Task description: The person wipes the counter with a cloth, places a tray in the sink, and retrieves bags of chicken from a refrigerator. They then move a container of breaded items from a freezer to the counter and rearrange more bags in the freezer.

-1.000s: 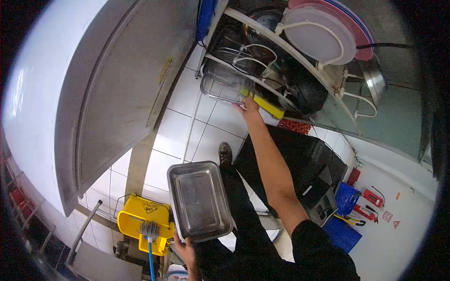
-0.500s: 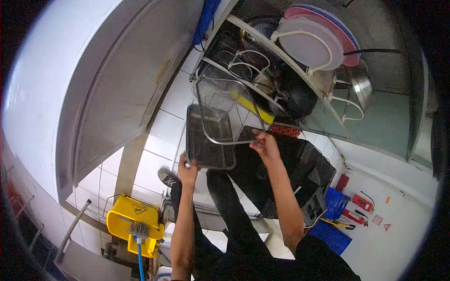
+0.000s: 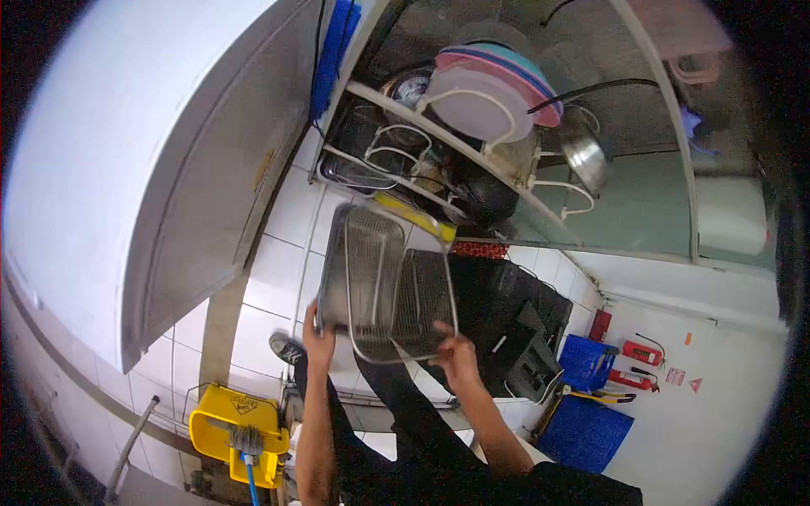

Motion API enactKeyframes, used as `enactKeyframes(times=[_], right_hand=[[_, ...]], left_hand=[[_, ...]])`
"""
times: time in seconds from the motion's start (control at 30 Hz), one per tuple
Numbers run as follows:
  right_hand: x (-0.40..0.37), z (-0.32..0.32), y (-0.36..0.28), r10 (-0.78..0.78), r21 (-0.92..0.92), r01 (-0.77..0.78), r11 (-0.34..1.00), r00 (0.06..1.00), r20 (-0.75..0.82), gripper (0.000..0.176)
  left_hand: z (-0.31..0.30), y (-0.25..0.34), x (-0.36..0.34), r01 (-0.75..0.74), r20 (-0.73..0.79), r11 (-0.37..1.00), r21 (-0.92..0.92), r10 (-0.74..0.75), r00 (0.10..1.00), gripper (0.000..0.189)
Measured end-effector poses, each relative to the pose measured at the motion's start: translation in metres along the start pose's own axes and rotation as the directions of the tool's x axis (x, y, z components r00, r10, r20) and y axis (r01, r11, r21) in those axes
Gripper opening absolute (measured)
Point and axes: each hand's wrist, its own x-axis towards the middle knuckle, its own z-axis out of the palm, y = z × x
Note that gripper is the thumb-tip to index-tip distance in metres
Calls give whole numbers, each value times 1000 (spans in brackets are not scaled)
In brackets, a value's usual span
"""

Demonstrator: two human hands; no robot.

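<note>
My left hand point(image 3: 319, 339) grips the near left edge of a dark rectangular baking pan point(image 3: 334, 268), thumb on its rim. My right hand point(image 3: 458, 361) pinches the near right corner of a wire mesh basket point(image 3: 429, 295) with a metal rim. The basket overlaps the right part of the pan in this view and hides much of it. Both are held in front of my legs, over the tiled floor.
Ahead stands a rack with plates point(image 3: 481, 105), a metal bowl point(image 3: 584, 156) and dark pans. Black cases point(image 3: 523, 337) lie at my right. A yellow mop bucket point(image 3: 232, 422) is at lower left, and a grey cabinet door point(image 3: 219, 185) at left. Red fire extinguishers point(image 3: 641, 352) are by the right wall.
My right hand has brought the mesh basket down and closer to me, so it spans more of its own length over the pan. The pan has tilted, and the camera view has shifted.
</note>
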Motion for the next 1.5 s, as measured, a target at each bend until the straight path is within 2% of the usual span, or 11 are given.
enactKeyframes(times=[0.27, 0.37, 0.47, 0.6, 0.8, 0.9, 1.17, 1.3, 1.33, 1.4, 1.5], right_hand=[[-84, 26, 48, 176, -254, -128, 959, 968, 176, 58], [-99, 39, 16, 36, -843, 419, 337, 889, 456, 50], [-119, 80, -11, -495, -726, 687, -6, 629, 599, 57], [-59, 157, 7, -325, -307, 686, 659, 629, 706, 50], [-47, 315, -34, -592, -342, 857, 385, 514, 621, 54], [16, 390, -34, -372, -195, 797, 572, 464, 804, 57], [-21, 309, -114, -389, -13, 884, 468, 219, 895, 37], [-81, 214, -236, -699, 1, 938, 348, 258, 667, 21], [-118, 196, -274, -861, -13, 998, 60, 58, 506, 18], [-169, 167, -332, -931, 13, 997, 78, 68, 359, 17], [-223, 157, -364, -946, 95, 985, -142, -164, 279, 23]], left_hand=[[-88, 87, -160, 342, 19, 895, -287, -351, 936, 51], [-132, 49, -175, 274, 18, 910, -310, -283, 959, 60], [-164, 131, -144, 269, 4, 852, -450, -299, 954, 61], [-201, 188, -113, 148, -124, 835, -530, -249, 961, 59], [-246, 205, 9, -16, -217, 739, -673, -177, 960, 54], [-252, 178, 90, 51, -389, 933, -356, -197, 900, 50], [-272, 152, 156, 56, -558, 904, -424, -309, 770, 49], [-278, 146, 180, -79, -904, 997, 24, 55, 425, 42], [-256, 209, 163, -248, -814, 961, -122, 46, 579, 43], [-195, 347, 135, -448, -606, 842, -301, 194, 771, 45], [-119, 486, 87, -680, -245, 725, -113, 643, 726, 62]])
